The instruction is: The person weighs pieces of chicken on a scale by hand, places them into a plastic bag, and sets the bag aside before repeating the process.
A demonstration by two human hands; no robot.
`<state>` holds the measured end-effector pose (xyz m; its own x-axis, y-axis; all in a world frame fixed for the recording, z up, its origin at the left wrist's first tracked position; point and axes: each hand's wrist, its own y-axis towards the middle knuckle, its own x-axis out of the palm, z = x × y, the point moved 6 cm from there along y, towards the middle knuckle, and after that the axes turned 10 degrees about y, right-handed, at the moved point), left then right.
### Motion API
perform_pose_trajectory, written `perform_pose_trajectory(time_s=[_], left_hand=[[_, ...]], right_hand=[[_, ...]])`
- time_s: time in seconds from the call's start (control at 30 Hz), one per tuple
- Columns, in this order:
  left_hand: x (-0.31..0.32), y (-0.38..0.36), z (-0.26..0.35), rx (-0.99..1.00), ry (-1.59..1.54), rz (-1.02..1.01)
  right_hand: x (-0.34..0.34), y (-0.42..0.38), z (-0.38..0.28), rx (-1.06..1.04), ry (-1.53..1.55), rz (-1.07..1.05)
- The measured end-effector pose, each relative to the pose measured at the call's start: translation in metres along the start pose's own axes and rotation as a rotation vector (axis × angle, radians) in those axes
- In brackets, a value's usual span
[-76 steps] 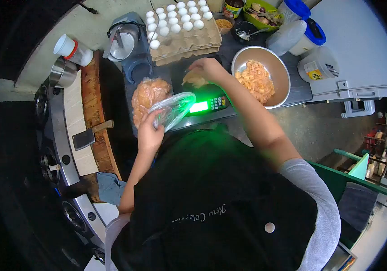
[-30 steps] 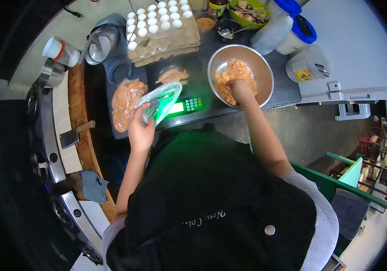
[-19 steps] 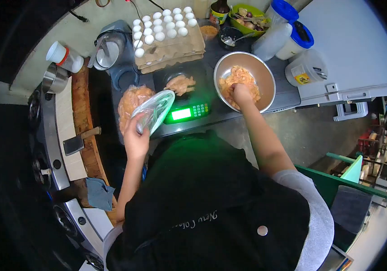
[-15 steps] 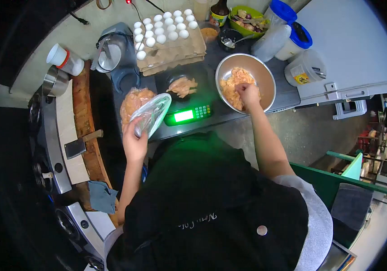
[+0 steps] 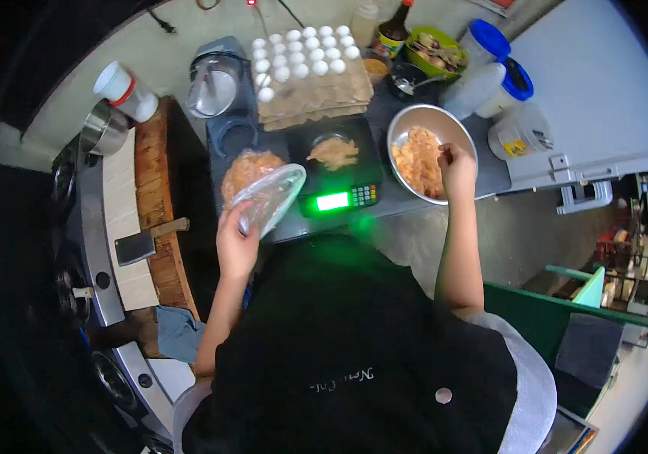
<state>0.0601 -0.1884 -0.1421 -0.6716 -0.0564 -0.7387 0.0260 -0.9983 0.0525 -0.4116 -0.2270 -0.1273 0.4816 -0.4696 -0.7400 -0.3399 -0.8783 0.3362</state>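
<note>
My left hand (image 5: 238,244) grips the open edge of a clear plastic bag (image 5: 272,198), which has a pinkish mass of raw meat (image 5: 251,172) in its far part. Over the right side of a metal bowl (image 5: 469,144) is my right hand (image 5: 457,168), its fingers pinched together. Whatever those fingers hold, if anything, is too small to make out. Pale orange pieces of raw meat (image 5: 417,160) fill much of the bowl. Between my hands stands a digital scale (image 5: 365,197) with a lit green display. More strips of raw meat (image 5: 334,153) lie on its dark top.
Behind the scale, stacked cartons hold several white eggs (image 5: 301,57). A sauce bottle (image 5: 392,32), a green bowl (image 5: 436,53), a small black bowl with a spoon (image 5: 407,82) and plastic tubs (image 5: 517,140) line the back right. A cleaver (image 5: 136,247) lies at the left.
My right hand has shifted from the middle of the bowl toward its right rim. My left hand still holds the bag. The whole view has swung slightly.
</note>
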Motion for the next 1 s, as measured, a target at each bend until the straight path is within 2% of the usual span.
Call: perform_pose_trajectory(time_s=[0.17, 0.23, 0.33, 0.4, 0.5, 0.53, 0.6, 0.63, 0.7, 0.83, 0.9, 1.0], left_hand=[[-0.018, -0.012, -0.026, -0.055, -0.002, -0.028], [-0.024, -0.015, -0.039, 0.003, -0.011, 0.038], [-0.034, -0.016, -0.046, 0.030, 0.062, 0.061], [-0.042, -0.016, -0.040, -0.013, 0.083, 0.082], [-0.047, -0.011, -0.044, -0.018, 0.054, 0.128], [-0.046, -0.014, -0.045, -0.021, 0.039, 0.139], [-0.043, -0.015, -0.044, -0.028, 0.076, 0.160], [-0.043, -0.015, -0.039, -0.019, 0.113, 0.183], [-0.034, -0.017, -0.035, -0.086, 0.111, 0.143], [-0.007, -0.016, -0.017, -0.123, 0.073, 0.111], [0.010, -0.012, -0.001, -0.123, 0.053, 0.102], [0.035, -0.005, 0.024, -0.102, 0.057, 0.089]], right_hand=[[0.040, -0.020, -0.056, 0.053, 0.189, -0.077], [0.069, -0.025, -0.072, 0.086, 0.294, -0.228], [0.100, -0.032, -0.110, 0.038, 0.499, -0.302], [0.123, -0.029, -0.117, -0.063, 0.498, -0.321], [0.152, -0.023, -0.118, 0.022, 0.617, -0.385], [0.163, -0.019, -0.106, 0.021, 0.617, -0.395], [0.166, -0.013, -0.082, -0.218, 0.306, -0.189], [0.149, -0.010, -0.078, -0.148, 0.274, -0.135], [0.131, -0.003, -0.049, 0.052, 0.326, -0.160], [0.070, 0.001, 0.001, 0.141, 0.230, -0.201], [0.042, 0.003, 0.038, 0.119, 0.152, -0.095], [0.019, 0.002, 0.091, 0.219, 0.177, -0.158]])
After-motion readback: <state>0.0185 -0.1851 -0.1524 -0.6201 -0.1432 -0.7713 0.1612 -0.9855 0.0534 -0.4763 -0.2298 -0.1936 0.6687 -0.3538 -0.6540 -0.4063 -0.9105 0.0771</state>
